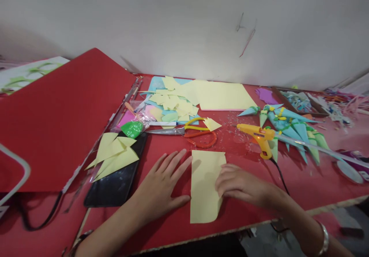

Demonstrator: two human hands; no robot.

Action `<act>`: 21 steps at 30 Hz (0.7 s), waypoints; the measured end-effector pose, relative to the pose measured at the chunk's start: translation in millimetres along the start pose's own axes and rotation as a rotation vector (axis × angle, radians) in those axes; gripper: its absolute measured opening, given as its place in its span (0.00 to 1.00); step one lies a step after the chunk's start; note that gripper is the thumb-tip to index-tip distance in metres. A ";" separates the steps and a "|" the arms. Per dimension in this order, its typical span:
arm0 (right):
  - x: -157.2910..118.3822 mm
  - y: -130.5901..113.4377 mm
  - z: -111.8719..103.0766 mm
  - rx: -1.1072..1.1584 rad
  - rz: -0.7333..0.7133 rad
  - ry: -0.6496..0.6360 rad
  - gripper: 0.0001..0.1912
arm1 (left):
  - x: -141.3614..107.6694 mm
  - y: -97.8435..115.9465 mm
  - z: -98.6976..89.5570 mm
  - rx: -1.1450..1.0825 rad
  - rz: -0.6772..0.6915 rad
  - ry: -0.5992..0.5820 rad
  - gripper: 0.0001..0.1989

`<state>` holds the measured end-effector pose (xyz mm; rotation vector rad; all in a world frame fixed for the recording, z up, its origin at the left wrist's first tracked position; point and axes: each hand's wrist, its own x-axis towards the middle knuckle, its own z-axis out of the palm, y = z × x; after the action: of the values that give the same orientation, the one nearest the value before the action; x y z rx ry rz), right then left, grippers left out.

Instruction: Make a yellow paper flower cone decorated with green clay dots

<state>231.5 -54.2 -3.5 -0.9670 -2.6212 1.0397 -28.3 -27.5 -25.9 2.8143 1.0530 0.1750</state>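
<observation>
Yellow paper sheet [205, 189] is laid nearside of scissors [180, 130] | its right edge is gripped by right hand [238, 184] | left hand [161, 182] is spread loose at sheet's left edge | glue gun [261, 135] is laid right of scissors | yellow cutouts [168, 100] are heaped beyond scissors

The yellow sheet [203, 188] is matt, smooth paper. The red tabletop [170, 225] has a smooth, faintly glossy face and a rough edge. The scissors [181, 131] combine metal blades with smooth, plastic-looking handles; the glue gun [256, 131] is plastic. The black slab [112, 193] is glossy and smudged, the clear bag [142, 121] crinkled, shiny film. The bangle [325, 239] shows a polished, metallic finish.
</observation>
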 end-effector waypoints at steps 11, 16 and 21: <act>32.4 -2.8 12.1 -0.291 0.088 0.169 0.16 | 4.8 5.7 1.1 -0.082 0.084 -0.064 0.35; 46.3 1.6 21.1 -0.515 0.088 0.237 0.15 | 8.0 11.0 -0.6 -0.108 0.025 -0.062 0.37; 52.6 2.2 23.5 -0.523 0.110 0.271 0.16 | 13.3 18.4 0.3 -0.098 -0.030 -0.068 0.40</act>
<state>183.1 -33.4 -27.0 -1.2588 -2.6694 0.2004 -6.4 -32.6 -22.4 2.6961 1.0416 0.1232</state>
